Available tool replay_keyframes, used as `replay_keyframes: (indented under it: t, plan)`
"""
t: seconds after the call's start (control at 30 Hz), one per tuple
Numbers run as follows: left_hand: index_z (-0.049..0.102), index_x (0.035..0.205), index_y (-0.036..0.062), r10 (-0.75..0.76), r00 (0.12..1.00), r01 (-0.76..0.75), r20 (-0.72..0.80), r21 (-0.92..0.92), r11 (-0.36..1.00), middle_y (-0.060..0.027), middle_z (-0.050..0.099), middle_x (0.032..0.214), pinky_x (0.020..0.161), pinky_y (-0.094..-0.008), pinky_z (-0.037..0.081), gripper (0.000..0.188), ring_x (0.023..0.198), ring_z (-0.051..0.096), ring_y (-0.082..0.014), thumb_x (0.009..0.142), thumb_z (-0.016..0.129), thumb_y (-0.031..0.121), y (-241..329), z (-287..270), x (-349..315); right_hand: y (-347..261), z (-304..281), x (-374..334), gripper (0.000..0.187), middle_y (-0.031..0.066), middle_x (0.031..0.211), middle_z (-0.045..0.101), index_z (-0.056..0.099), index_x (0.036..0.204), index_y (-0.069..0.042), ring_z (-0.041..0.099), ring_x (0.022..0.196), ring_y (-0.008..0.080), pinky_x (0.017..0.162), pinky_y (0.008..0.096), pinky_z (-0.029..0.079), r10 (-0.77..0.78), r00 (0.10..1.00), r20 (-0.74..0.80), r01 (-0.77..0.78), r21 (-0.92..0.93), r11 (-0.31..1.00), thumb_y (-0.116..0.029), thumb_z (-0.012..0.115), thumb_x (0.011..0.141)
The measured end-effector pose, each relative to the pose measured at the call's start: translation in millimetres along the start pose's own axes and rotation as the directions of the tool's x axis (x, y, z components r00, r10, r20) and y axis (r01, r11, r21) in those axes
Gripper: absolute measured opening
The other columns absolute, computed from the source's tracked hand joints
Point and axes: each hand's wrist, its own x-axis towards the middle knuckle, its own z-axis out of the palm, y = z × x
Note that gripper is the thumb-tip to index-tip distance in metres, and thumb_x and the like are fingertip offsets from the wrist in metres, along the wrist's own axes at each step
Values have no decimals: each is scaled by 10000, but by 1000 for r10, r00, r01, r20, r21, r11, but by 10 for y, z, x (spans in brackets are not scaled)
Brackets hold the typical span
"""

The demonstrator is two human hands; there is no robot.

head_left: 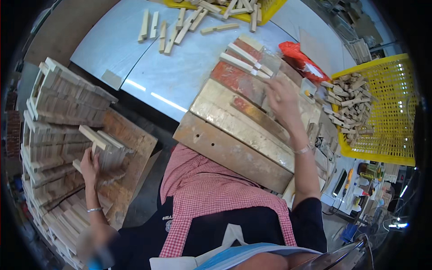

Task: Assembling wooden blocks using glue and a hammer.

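My left hand (91, 167) reaches out to the stacked wooden frames at my left. Its fingers are closed round the edge of a pale wooden frame piece (93, 137) on the nearer pile. Over the workbench, my right hand (282, 100) is closed, fingers curled down by the ends of two notched wooden strips (237, 63). What its fingertips hold, if anything, is hidden. Those strips lie side by side on a worn wooden jig (238, 112) with red and glue-coated patches.
Tall stacks of wooden frames (67, 94) rise at the left, by a brown board (135, 139). Loose notched sticks (180, 31) lie on the white tabletop (153, 76). A yellow basket (391, 112) with small wood blocks (351, 99) and a red plastic bag (299, 56) are at the right.
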Motion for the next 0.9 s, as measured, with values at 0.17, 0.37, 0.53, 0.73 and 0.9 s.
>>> replay_keyframes:
  t: [0.17, 0.37, 0.53, 0.73, 0.9]
  plan:
    - [557, 1150, -2, 39, 999, -38, -34, 17, 999, -205, 620, 1006, 803, -390, 476, 292, 925, 609, -378, 896, 596, 136, 7, 19, 24, -45, 634, 589, 319, 133, 933, 608, 623, 1063, -66, 584, 883, 300, 755, 405, 490, -101, 994, 34, 105, -152, 983, -237, 678, 799]
    - [558, 1202, -10, 99, 963, -113, -249, -41, 993, -165, 626, 1081, 838, -344, 490, 288, 979, 624, -247, 943, 566, 116, 474, -175, 160, -53, 550, 622, 465, 139, 986, 629, 581, 1189, -81, 587, 885, 285, 759, 397, 492, 69, 982, 173, -41, -158, 987, -361, 662, 827]
    - [566, 1193, -6, 293, 942, -319, -165, -161, 934, -159, 613, 1086, 823, -337, 492, 271, 981, 621, -253, 941, 561, 93, 1472, -13, 321, 603, -186, 397, 496, 72, 777, 651, 534, 1263, -46, 619, 660, 133, 604, 285, 510, 460, 886, 49, -461, 177, 869, -227, 672, 822]
    - [575, 1149, -15, 607, 795, -576, 17, -294, 763, -175, 617, 1044, 797, -351, 494, 268, 927, 624, -300, 886, 595, 29, 2538, 463, 579, 1146, -190, -59, 479, 66, 796, 645, 524, 1238, 11, 618, 634, 98, 546, 231, 525, 778, 564, 276, -800, 418, 431, -139, 698, 818]
    - [592, 1108, -2, 818, 572, -760, -61, -414, 501, -167, 624, 1024, 778, -373, 503, 290, 903, 620, -321, 821, 630, -1, 3307, 786, 730, 1098, 0, 2, 391, 90, 838, 645, 584, 1111, 42, 644, 592, 136, 523, 287, 549, 738, 623, 258, -755, 445, 482, -88, 727, 772]
